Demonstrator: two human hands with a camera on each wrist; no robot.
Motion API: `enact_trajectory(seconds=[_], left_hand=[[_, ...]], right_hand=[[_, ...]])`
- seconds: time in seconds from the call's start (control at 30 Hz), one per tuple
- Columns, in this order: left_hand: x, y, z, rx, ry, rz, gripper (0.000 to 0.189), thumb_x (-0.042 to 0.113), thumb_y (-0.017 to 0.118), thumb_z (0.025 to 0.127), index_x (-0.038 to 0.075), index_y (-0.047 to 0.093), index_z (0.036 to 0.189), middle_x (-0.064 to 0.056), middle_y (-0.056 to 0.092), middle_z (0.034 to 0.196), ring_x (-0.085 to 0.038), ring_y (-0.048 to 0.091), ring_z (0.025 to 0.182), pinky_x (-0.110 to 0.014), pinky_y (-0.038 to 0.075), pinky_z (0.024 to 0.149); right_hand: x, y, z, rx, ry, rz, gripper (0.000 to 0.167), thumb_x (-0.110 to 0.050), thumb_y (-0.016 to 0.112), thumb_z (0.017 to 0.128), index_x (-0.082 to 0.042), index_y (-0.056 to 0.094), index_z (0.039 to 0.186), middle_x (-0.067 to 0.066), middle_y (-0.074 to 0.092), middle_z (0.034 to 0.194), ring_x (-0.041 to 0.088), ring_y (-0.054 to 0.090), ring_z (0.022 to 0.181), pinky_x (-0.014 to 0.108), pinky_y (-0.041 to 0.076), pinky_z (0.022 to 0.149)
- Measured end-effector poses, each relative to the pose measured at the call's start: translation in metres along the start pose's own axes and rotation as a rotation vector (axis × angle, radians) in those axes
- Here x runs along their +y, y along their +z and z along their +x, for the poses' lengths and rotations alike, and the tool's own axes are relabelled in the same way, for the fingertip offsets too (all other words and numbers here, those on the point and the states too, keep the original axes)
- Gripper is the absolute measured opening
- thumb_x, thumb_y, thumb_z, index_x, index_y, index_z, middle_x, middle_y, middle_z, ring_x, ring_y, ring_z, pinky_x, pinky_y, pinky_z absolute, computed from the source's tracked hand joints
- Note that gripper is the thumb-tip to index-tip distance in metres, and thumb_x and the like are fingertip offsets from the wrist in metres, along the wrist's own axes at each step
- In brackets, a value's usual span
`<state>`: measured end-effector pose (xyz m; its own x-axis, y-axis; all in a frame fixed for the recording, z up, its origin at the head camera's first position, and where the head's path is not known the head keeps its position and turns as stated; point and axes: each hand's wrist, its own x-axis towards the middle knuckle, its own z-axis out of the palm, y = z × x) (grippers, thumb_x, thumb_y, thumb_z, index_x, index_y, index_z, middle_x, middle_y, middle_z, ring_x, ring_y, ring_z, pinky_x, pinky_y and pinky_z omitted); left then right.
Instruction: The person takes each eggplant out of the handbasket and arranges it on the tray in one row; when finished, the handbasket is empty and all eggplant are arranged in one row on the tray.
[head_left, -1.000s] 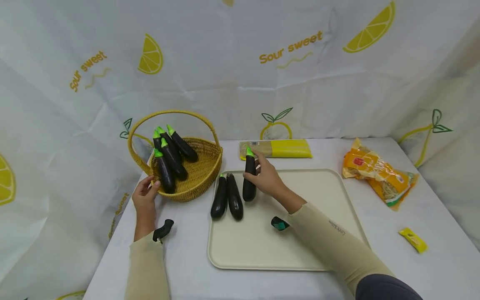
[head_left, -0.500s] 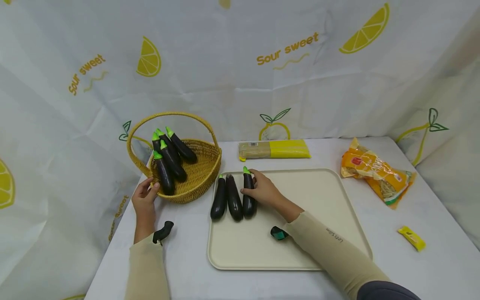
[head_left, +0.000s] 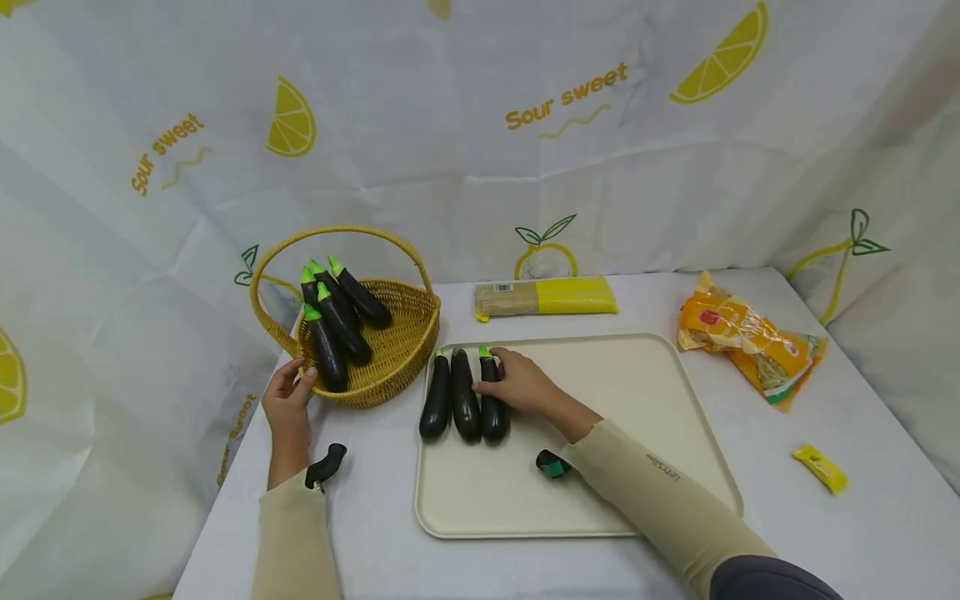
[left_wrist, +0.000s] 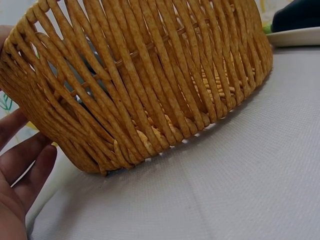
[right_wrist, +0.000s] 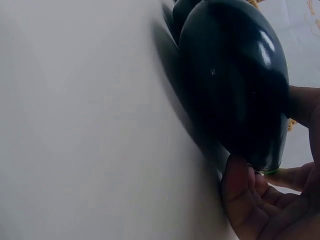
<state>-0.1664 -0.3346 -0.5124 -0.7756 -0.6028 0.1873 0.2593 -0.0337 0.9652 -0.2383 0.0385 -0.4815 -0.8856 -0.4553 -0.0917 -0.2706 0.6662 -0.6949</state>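
Note:
My right hand (head_left: 527, 385) holds an eggplant (head_left: 494, 417) by its upper part, thumb on one side and fingers on the other. This dark, glossy eggplant lies on the beige tray (head_left: 600, 492), green stem end away from me. Two more eggplants lie beside it to the left, a middle eggplant (head_left: 465, 404) and an outer eggplant (head_left: 436, 404). In the right wrist view the held eggplant (right_wrist: 235, 85) hides part of the fingers. My left hand (head_left: 288, 404) grips the near left rim of a wicker basket (head_left: 401, 371), which contains several eggplants (head_left: 343, 325).
Behind the tray lies a yellow flat packet (head_left: 573, 296). An orange bag (head_left: 750, 333) sits at the back right of the white table (head_left: 375, 517), with a small yellow wrapper (head_left: 821, 468) nearer me. A printed white curtain (head_left: 450, 125) closes off the back.
My right hand has lowered the eggplant and brought it slightly left and nearer me, down onto the tray beside the other two. The left hand stays at the basket rim.

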Motion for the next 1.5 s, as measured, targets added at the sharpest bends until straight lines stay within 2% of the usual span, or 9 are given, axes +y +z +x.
enact_trajectory(seconds=[0.27,0.43,0.7,0.83,1.03,1.3,1.4,1.5], left_hand=[[-0.001,0.000,-0.001,-0.006,-0.009,0.006,0.040,0.015,0.073,0.088,-0.003,0.060,0.122,-0.008,0.056,0.131,-0.018,0.059,0.106,-0.018,0.049,0.083],[0.000,0.001,-0.001,-0.011,-0.009,0.028,0.042,0.016,0.073,0.089,-0.002,0.060,0.123,-0.008,0.055,0.133,-0.018,0.058,0.108,-0.018,0.049,0.084],[0.001,0.002,0.001,-0.008,-0.028,-0.005,0.041,0.015,0.073,0.089,-0.002,0.060,0.124,-0.009,0.054,0.134,-0.019,0.058,0.108,-0.018,0.048,0.085],[0.002,0.002,0.001,-0.005,-0.035,-0.002,0.041,0.015,0.074,0.088,-0.001,0.061,0.124,-0.008,0.055,0.133,-0.019,0.057,0.109,-0.017,0.048,0.085],[0.004,0.002,0.000,-0.007,-0.027,-0.007,0.040,0.014,0.074,0.088,-0.001,0.061,0.123,-0.008,0.056,0.131,-0.020,0.057,0.109,-0.018,0.048,0.086],[0.004,0.001,0.001,-0.004,-0.002,-0.012,0.039,0.011,0.074,0.088,-0.004,0.061,0.122,-0.009,0.058,0.127,-0.021,0.056,0.109,-0.019,0.048,0.086],[0.003,0.001,0.001,-0.011,0.000,-0.017,0.039,0.011,0.073,0.088,-0.005,0.060,0.122,-0.008,0.058,0.126,-0.020,0.057,0.108,-0.019,0.049,0.086],[0.003,0.002,0.002,-0.011,0.005,-0.024,0.039,0.010,0.072,0.089,-0.006,0.059,0.122,-0.009,0.058,0.126,-0.020,0.058,0.107,-0.019,0.049,0.086]], right_hand=[[-0.001,0.003,0.005,0.048,0.049,-0.009,0.068,-0.045,0.069,0.088,-0.005,0.049,0.138,0.003,0.056,0.084,0.018,0.052,0.071,0.033,0.042,0.064],[0.000,0.002,0.003,0.061,0.048,-0.017,0.069,-0.047,0.069,0.087,-0.005,0.050,0.138,0.002,0.055,0.085,0.018,0.052,0.072,0.033,0.042,0.065],[-0.003,-0.006,0.003,0.086,0.049,-0.007,0.067,-0.048,0.067,0.088,-0.007,0.050,0.139,0.003,0.056,0.088,0.017,0.053,0.067,0.033,0.044,0.063],[-0.011,-0.011,0.005,0.099,0.032,0.000,0.065,-0.046,0.067,0.089,-0.007,0.050,0.138,0.004,0.056,0.090,0.018,0.054,0.066,0.034,0.044,0.062],[-0.050,-0.020,0.021,0.071,-0.084,-0.031,0.061,-0.040,0.066,0.091,-0.007,0.050,0.140,0.003,0.057,0.095,0.018,0.053,0.072,0.033,0.044,0.064],[-0.125,-0.010,0.073,-0.045,-0.297,-0.049,0.058,-0.036,0.064,0.094,-0.007,0.047,0.141,0.006,0.060,0.108,0.014,0.056,0.084,0.031,0.047,0.072],[-0.146,0.000,0.092,-0.070,-0.324,-0.068,0.056,-0.036,0.065,0.094,-0.008,0.049,0.140,0.003,0.060,0.108,0.012,0.055,0.089,0.029,0.047,0.076],[-0.162,0.014,0.111,-0.085,-0.312,-0.059,0.055,-0.034,0.066,0.094,-0.009,0.049,0.140,0.002,0.060,0.108,0.011,0.055,0.092,0.027,0.047,0.078]])
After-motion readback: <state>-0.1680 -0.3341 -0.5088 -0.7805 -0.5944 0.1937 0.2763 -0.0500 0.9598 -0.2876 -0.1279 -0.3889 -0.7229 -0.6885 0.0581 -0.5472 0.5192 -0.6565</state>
